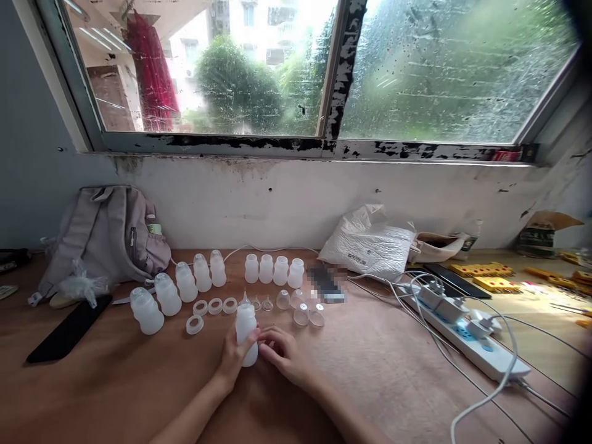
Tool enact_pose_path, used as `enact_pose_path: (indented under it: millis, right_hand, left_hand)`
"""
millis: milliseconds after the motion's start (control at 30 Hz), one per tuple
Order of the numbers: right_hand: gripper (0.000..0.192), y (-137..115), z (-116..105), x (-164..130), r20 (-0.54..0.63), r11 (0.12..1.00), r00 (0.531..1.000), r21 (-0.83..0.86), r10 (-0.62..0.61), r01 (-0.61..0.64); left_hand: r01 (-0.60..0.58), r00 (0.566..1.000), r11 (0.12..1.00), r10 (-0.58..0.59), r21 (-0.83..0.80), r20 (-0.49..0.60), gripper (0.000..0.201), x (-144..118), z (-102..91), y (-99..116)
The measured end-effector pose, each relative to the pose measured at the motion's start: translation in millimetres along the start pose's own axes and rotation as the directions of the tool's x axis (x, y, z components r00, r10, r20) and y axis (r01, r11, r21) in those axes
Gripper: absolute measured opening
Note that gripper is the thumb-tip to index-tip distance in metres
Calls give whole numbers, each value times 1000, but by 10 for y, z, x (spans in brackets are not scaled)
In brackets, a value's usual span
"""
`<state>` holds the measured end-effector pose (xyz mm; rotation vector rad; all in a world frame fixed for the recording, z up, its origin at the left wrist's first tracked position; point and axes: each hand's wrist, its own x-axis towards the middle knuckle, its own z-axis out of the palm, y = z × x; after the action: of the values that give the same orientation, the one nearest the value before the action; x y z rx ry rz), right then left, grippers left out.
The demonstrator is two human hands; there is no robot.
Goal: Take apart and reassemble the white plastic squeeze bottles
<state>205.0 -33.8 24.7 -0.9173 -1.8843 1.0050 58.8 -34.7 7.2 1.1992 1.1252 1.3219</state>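
A small translucent white plastic bottle with a pointed nozzle tip point(246, 325) is standing upright near the front of the brown wooden table point(379, 370), its long axis vertical and nozzle pointing to twelve o'clock. The left hand point(234, 356) is curling around its lower body from eight o'clock; the right hand point(283, 353) is touching it from three o'clock, fingers half-closed. Loose white rings point(215, 306) are lying at eleven o'clock, a row of matching capless bottles point(275, 270) beyond.
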Motion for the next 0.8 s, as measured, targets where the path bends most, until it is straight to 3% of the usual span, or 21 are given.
enact_pose_path:
  millis: [100,233,333,467,600,700,800]
  right_hand:
    - [24,-34,-37,9,-111,997,991,19,70,-69]
    - [32,-74,-24,-9,-181,994,979,64,97,-86]
    - [23,-100,57,-52,-274,996,958,43,84,-75]
    - [22,-110,147,-90,-381,994,919,5,100,-106]
    - [24,-101,174,-91,-423,993,900,7,108,-116]
    - [28,-123,169,-87,-459,992,879,42,129,-123]
    - [29,-170,138,-83,-438,991,890,86,126,-98]
  left_hand:
    - [-76,997,968,77,241,7,29,-31,-180,57]
    - [-224,967,780,251,585,35,38,-98,-221,55]
    - [-347,930,658,336,668,152,39,-155,-176,25]
    - [-444,895,613,340,654,289,38,-233,-124,17]
    - [-412,911,657,285,631,298,34,-302,-67,79]
    - [-327,935,778,185,536,303,32,-331,-5,186]
    - [-153,941,927,30,343,338,25,-345,57,293]
